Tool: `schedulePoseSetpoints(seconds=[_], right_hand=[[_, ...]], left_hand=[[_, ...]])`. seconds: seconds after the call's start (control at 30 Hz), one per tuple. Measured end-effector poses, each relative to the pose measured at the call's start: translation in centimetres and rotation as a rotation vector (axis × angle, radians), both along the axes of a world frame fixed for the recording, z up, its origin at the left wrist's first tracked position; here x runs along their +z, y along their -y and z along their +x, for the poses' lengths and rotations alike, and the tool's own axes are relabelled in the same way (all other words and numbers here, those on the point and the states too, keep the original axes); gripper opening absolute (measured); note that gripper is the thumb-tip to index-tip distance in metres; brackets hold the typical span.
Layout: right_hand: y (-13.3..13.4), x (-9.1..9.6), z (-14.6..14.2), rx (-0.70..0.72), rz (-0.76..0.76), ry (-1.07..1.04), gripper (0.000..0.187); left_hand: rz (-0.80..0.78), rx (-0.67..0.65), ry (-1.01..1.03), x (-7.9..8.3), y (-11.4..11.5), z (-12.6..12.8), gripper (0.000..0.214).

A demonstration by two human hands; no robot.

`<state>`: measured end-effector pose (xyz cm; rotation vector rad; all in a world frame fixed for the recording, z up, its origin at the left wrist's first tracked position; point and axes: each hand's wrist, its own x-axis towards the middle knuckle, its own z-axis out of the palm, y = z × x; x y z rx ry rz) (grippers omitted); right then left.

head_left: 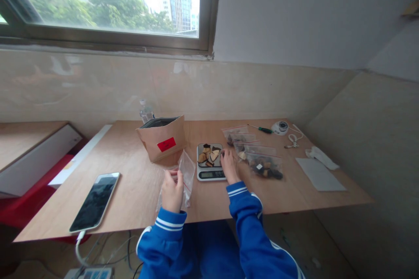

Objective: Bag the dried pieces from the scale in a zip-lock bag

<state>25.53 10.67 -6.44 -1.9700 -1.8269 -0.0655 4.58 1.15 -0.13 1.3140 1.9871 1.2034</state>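
My left hand (173, 189) is closed on a clear zip bag (187, 172) with a red seal line, just left of the scale. A white kitchen scale (212, 175) carries a pile of dried brown and cream slices (209, 155) on its plate. At the plate's right edge, my right hand (230, 165) reaches in with curled fingers. What its fingertips hold, if anything, is hidden. Behind the left hand stands an open kraft paper pouch (163, 139) with a red label.
Several filled zip bags (264, 163) lie right of the scale. Farther right are a screwdriver (265, 130), a white dome camera (280, 127) with cable and a white sheet (319, 174). A phone (94, 202) on a cable lies left; a bottle (146, 112) stands behind the pouch.
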Motion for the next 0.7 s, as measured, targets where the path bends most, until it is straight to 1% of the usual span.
schedulePoseSetpoints(seconds=[0.07,0.1,0.17,0.23,0.27,0.33,0.4,0.5,0.57,0.6,0.67,0.7], right_hand=[[0.2,1.4,0.1,-0.003,-0.012,-0.081,0.017],[0.5,2.3,-0.1,0.004,0.005,-0.139,0.016],[1.3,4.6,-1.0,0.046,0.085,-0.311,0.016],[2.7,7.0,-2.9,0.127,0.183,-0.537,0.018],[3.5,8.1,-4.3,0.176,0.196,-0.654,0.019],[5.1,9.6,-7.4,0.256,0.177,-0.784,0.019],[6.2,9.8,-10.4,0.319,0.097,-0.838,0.016],[6.9,8.6,-13.0,0.308,0.005,-0.778,0.014],[7.1,7.9,-13.3,0.322,-0.043,-0.72,0.02],[7.2,7.9,-13.2,0.366,-0.064,-0.704,0.023],[7.5,8.4,-12.5,0.508,-0.08,-0.688,0.026],[7.6,8.8,-11.9,0.575,-0.065,-0.683,0.024]], left_hand=[[0.001,0.002,-0.019,-0.2,0.1,-0.1,0.023],[0.004,0.001,-0.023,-0.2,0.1,-0.2,0.023],[0.015,-0.005,-0.015,-0.4,0.2,-0.3,0.023],[0.006,-0.009,-0.01,-0.3,0.2,-0.3,0.022],[-0.011,-0.005,-0.015,-0.3,0.2,-0.2,0.021],[-0.06,0.006,-0.044,-0.2,0.3,0.0,0.021],[-0.081,0.021,-0.075,-0.2,0.4,0.2,0.02],[-0.032,0.06,-0.091,-0.6,0.7,0.3,0.018],[-0.001,0.083,-0.086,-1.0,0.9,0.3,0.017],[0.006,0.088,-0.083,-1.2,1.0,0.2,0.017],[0.021,0.096,-0.074,-1.5,1.1,0.2,0.018],[0.033,0.104,-0.071,-1.6,1.1,0.1,0.018]])
